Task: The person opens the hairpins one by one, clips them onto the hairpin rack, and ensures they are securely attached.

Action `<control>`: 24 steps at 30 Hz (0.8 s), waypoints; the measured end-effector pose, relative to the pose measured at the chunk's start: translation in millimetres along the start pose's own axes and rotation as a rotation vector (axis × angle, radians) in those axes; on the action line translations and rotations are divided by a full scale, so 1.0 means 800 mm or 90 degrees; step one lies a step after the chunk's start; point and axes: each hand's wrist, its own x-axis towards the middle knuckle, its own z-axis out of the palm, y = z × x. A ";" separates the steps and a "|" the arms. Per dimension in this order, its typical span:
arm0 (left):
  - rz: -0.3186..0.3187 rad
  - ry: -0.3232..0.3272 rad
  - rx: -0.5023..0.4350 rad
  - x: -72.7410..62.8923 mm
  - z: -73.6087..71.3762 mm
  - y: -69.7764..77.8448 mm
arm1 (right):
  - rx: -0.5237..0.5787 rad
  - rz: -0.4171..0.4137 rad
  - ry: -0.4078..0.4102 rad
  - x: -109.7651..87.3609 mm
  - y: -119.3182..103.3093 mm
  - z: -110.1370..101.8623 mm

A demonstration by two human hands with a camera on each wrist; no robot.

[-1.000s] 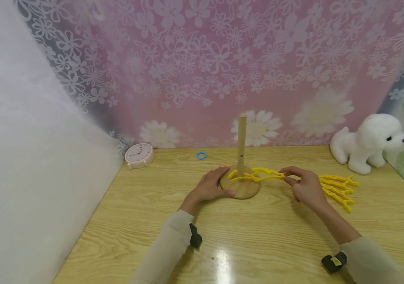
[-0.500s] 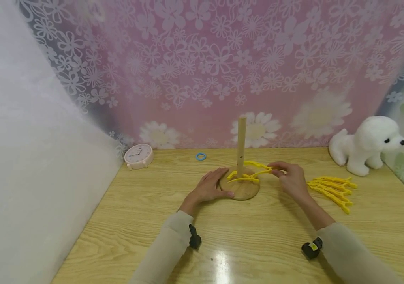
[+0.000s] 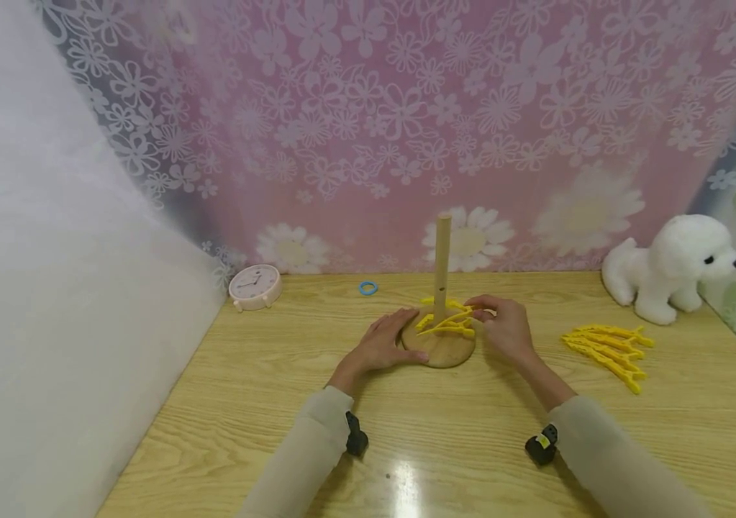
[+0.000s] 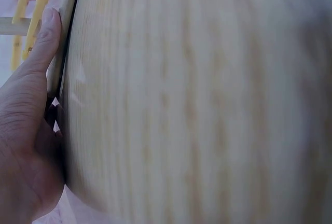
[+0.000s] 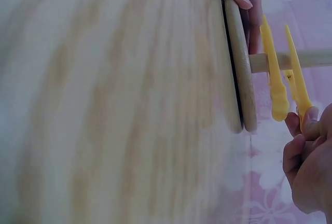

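Note:
A wooden stand has a round base (image 3: 443, 355) and an upright post (image 3: 442, 262). My left hand (image 3: 377, 345) holds the base at its left rim, thumb at the front and fingers behind. A forked yellow plastic piece (image 5: 277, 92) sits low around the post, just above the base. Between thumb and fingertips, my right hand (image 3: 506, 332) pinches a second forked yellow piece (image 5: 296, 68) by its right end. Its prongs are at the post, above the lower piece; whether they touch the post I cannot tell.
Several more yellow forked pieces (image 3: 610, 352) lie fanned out on the table (image 3: 471, 446) to the right. A white plush dog (image 3: 672, 266) sits at the back right. Toward the back left are a blue ring (image 3: 368, 288) and a pink clock (image 3: 255, 288). A flowered curtain (image 3: 355, 144) hangs behind.
My right hand has moved left, bringing the pinched yellow piece from right of the base to the post. My left hand stays on the base.

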 end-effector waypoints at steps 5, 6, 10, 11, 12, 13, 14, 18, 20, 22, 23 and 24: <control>-0.002 -0.004 0.009 0.000 0.001 0.000 | 0.014 -0.005 -0.038 -0.001 0.002 0.005; -0.002 -0.004 0.010 0.000 0.000 0.000 | 0.019 -0.008 -0.046 -0.001 0.003 0.005; 0.000 -0.007 0.006 0.000 0.000 -0.002 | 0.025 -0.008 -0.073 0.000 0.004 0.005; 0.001 -0.007 0.004 0.000 0.000 -0.002 | 0.026 -0.005 -0.079 0.000 0.004 0.005; 0.001 -0.007 0.001 0.000 0.000 -0.002 | 0.027 -0.003 -0.085 0.000 0.004 0.004; 0.001 -0.006 -0.001 -0.001 0.000 -0.003 | 0.028 0.001 -0.090 0.000 0.004 0.004; 0.001 -0.004 -0.004 -0.001 0.000 -0.003 | 0.028 0.002 -0.093 0.000 0.004 0.004; -0.002 0.000 -0.004 -0.001 -0.001 -0.003 | 0.030 0.001 -0.106 0.001 0.000 0.004; 0.000 0.001 -0.006 0.000 -0.001 -0.003 | 0.028 0.002 -0.109 0.001 -0.001 0.005; -0.001 0.000 -0.009 0.000 0.000 -0.003 | 0.029 0.003 -0.113 0.001 0.000 0.005; -0.003 -0.001 -0.012 0.001 0.001 -0.003 | 0.033 0.007 -0.115 0.001 0.000 0.005; -0.004 -0.003 -0.014 0.001 0.001 -0.002 | 0.036 0.009 -0.118 0.000 0.001 0.005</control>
